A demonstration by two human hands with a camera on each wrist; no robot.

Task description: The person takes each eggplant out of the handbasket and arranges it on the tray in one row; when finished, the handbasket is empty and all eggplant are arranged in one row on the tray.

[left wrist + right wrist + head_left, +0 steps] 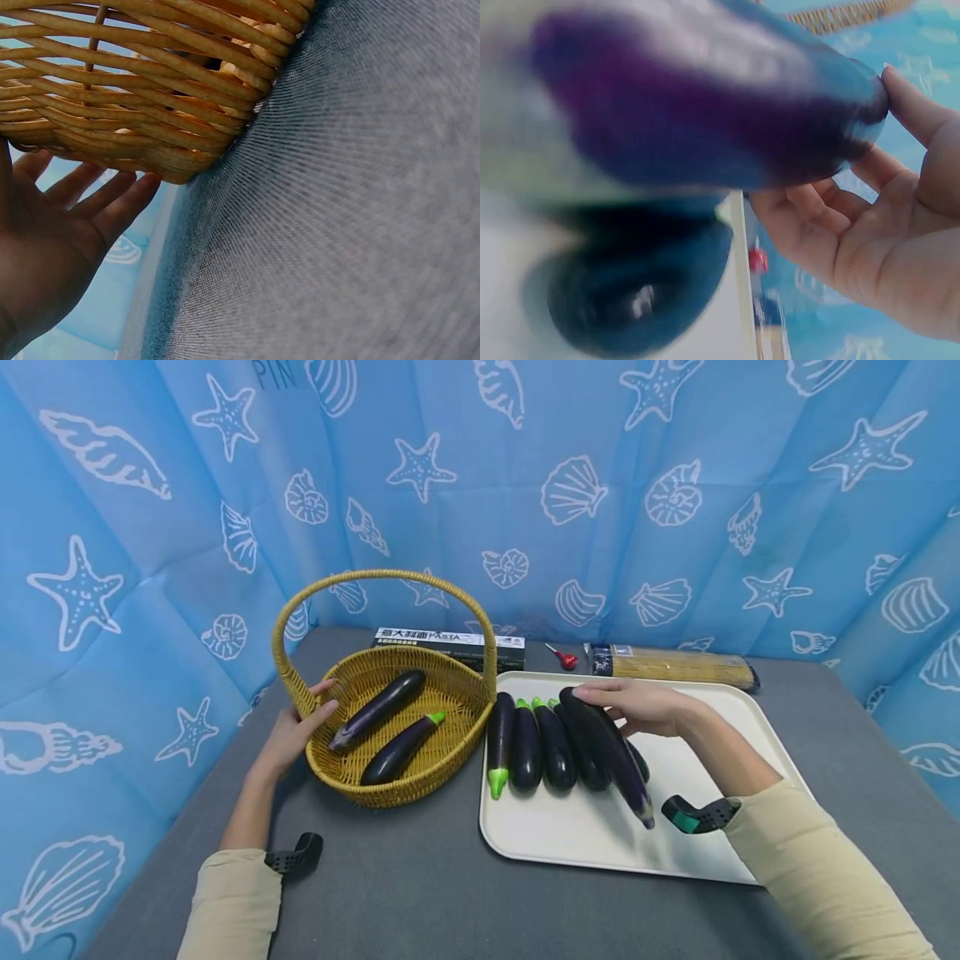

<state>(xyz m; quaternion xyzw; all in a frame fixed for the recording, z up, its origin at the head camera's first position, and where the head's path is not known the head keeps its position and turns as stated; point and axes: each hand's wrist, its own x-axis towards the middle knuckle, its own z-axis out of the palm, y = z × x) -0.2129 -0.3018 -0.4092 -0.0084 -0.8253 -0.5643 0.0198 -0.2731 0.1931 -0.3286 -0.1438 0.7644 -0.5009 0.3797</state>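
Note:
My right hand (pixel 651 703) pinches a long dark purple eggplant (pixel 613 750) near its upper end, thumb on one side and fingers on the other. The eggplant slants over the white tray (pixel 712 852), its paler tip pointing toward the front. In the right wrist view it appears large and blurred, with another eggplant (pixel 641 289) below it. My left hand (pixel 294 731) holds the left rim of the wicker basket (pixel 405 795) beside the handle's base. From the left wrist view, its fingers (pixel 112 199) touch the basket's outer wall. Two eggplants, one green-capped (pixel 401 750), lie inside.
Several eggplants (pixel 527 747) lie side by side along the tray's left part. Behind the basket is a pasta box (pixel 465 647). A red-headed lollipop (pixel 566 658) and a pack of spaghetti (pixel 675 667) lie behind the tray. A blue shell-print curtain (pixel 480 518) backs the grey table.

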